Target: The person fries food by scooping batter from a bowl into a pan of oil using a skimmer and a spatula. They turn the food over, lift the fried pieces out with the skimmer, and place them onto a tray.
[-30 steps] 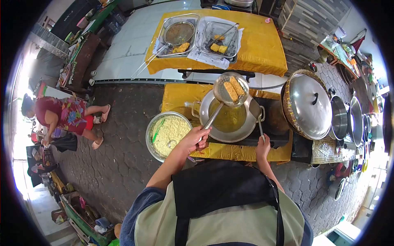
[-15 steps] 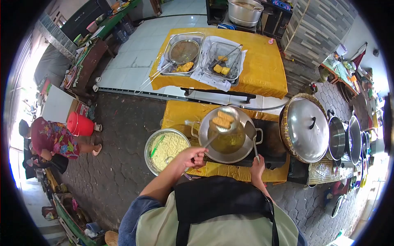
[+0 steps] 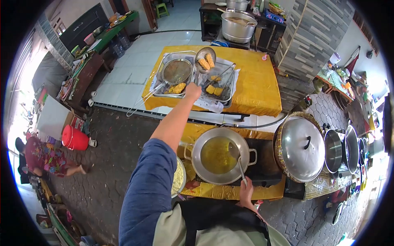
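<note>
My left hand [image 3: 193,91] reaches far forward, closed round the handle of a skimmer [image 3: 203,53]. Two golden fried pieces [image 3: 209,60] lie in the skimmer's bowl, held above the back table between two metal trays. The right tray [image 3: 228,96] contains tongs [image 3: 223,74] and a few yellow fried pieces [image 3: 214,90]. In the left tray [image 3: 156,85] are a round strainer [image 3: 176,71] and more fried food [image 3: 177,88]. Near my body, my right hand [image 3: 246,191] grips a spatula [image 3: 242,171], its blade dipping into yellow oil [image 3: 214,158] in a two-handled wok [image 3: 198,169].
A bowl of pale chopped food [image 3: 179,177] is partly hidden by my left arm. Right of the stove [image 3: 262,160] stands a large lidded pot [image 3: 303,143]. A big steel pot [image 3: 237,28] is at the back. At left, a person [image 3: 45,158] is near a red bucket [image 3: 74,137].
My left hand has carried the skimmer with the fried pieces forward from over the wok to the trays. The spatula stays in the wok. The person at left has moved further left.
</note>
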`<action>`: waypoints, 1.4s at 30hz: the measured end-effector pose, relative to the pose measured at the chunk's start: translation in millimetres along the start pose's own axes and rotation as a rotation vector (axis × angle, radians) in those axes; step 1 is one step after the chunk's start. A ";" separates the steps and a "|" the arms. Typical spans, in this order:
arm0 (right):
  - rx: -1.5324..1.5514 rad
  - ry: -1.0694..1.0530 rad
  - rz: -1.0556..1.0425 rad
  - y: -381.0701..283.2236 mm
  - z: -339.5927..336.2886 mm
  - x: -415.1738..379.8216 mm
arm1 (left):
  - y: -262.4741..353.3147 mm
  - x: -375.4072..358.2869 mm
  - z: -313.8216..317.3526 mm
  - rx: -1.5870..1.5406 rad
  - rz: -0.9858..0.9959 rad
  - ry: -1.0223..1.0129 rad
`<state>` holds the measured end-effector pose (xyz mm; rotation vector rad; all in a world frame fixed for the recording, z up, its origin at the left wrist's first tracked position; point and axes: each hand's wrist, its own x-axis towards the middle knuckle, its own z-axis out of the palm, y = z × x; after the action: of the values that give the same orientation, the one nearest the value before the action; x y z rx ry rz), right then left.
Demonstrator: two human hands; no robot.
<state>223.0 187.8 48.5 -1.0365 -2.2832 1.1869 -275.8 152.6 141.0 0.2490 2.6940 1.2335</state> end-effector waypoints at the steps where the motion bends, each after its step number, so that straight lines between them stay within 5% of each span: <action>1: 0.003 -0.015 -0.007 0.2 0.9 -3.0 | 6.9 -2.4 4.7 0.206 0.099 0.138; 8: -0.012 -0.051 0.045 10.7 3.1 -22.4 | 13.0 -13.2 17.2 0.072 0.041 0.206; 16: -0.001 0.013 0.017 15.0 10.9 -16.7 | -41.3 -30.9 26.5 -0.033 0.204 0.293; 18: 0.398 -0.052 0.387 11.3 14.5 -6.3 | -43.0 -33.7 18.8 -0.705 -0.244 -0.153; 19: 0.652 -0.079 0.510 -30.7 4.5 3.7 | -40.4 -37.5 16.1 -0.762 -0.297 -0.188; 26: 0.956 0.013 0.458 -103.3 27.2 88.2 | -47.5 -21.7 -8.8 -0.760 -0.490 -0.495; 32: 1.060 0.075 0.229 -141.7 89.7 198.3 | -62.8 -27.5 -30.1 -0.878 -0.583 -0.561; 39: 1.110 -0.022 0.148 -136.0 174.7 304.7 | -90.5 -71.2 -42.9 -0.889 -0.535 -0.570; 41: 1.100 -0.097 0.205 -129.5 183.2 313.2 | -94.2 -91.3 -59.3 -0.781 -0.337 -0.362; 42: 0.856 -0.118 0.225 -129.3 185.1 314.3 | -98.8 -104.3 -69.4 -0.785 -0.359 -0.361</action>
<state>-154.4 273.1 42.4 -0.8822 -1.4517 2.0829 -197.7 15.1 119.1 -0.1083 1.6939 1.7782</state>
